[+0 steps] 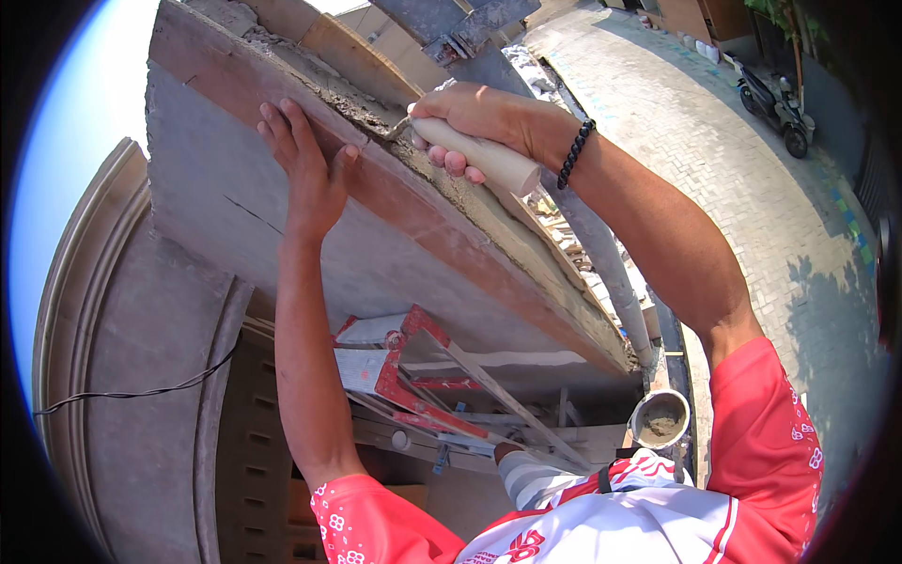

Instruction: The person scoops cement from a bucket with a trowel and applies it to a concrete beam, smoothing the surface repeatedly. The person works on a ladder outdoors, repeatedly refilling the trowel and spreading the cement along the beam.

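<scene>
My right hand (460, 113) is wrapped round the pale, thick handle of a trowel (498, 162). Its bent metal neck meets the mortar along the top edge of a grey wall (235, 179); the blade cannot be made out clearly. A long wooden board (399, 209) lies along the wall's upper edge, and wet mortar (470, 199) runs beside it. Against this board my left hand (315, 179) rests with fingers stretched out and thumb apart, holding nothing. Below my right arm stands a round bucket (660, 420) with grey mortar inside.
A red and grey stepladder (404, 362) stands below the wall. Alongside the mortared edge runs a grey pipe (611, 268). To the left, a dark twisted cable (141, 395) hangs before a curved moulding. A scooter (780, 108) is parked by the paved street (648, 103) down on the right.
</scene>
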Tool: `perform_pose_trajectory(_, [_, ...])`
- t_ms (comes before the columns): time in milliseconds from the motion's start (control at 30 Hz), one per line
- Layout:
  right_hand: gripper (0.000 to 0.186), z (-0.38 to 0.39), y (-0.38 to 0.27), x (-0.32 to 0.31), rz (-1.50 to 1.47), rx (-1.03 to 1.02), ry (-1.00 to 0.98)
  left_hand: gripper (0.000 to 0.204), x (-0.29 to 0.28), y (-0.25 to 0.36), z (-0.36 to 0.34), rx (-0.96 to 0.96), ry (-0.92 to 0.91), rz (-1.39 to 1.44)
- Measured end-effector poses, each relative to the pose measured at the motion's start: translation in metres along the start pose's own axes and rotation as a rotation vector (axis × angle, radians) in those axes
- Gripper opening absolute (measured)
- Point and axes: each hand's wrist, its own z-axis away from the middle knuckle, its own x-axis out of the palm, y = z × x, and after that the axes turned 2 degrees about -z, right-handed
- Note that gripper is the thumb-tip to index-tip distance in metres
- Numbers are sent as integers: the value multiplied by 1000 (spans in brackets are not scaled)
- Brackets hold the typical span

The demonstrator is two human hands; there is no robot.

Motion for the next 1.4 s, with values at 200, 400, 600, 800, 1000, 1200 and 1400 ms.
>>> perform_pose_trajectory(200, [37, 25, 1, 12, 120, -18, -12, 87, 0, -1, 2, -10, -4, 17])
perform_pose_trajectory(400, [34, 86, 28, 0, 125, -45, 72, 87, -5, -5, 4, -9, -13, -44])
perform_pose_trajectory(600, [32, 35, 52, -25, -71, 92, 88, 87, -7, -1, 2, -16, -29, -29])
perform_pose_trajectory(800, [34, -9, 21, -28, -96, 135, -59, 88, -5, 3, 0, -14, -22, -7])
perform_pose_trajectory(1000, [35, 2, -6, -14, 173, 62, -18, 88, -3, 1, 1, -12, -12, -15])
perform_pose_trajectory(1200, [37, 34, -7, -13, 151, 103, -107, 86, -2, 1, 0, -35, -24, -13])
perform_pose_trajectory(1400, [37, 74, 11, -11, 165, 108, -47, 86, -5, -3, 0, 9, -46, -76])
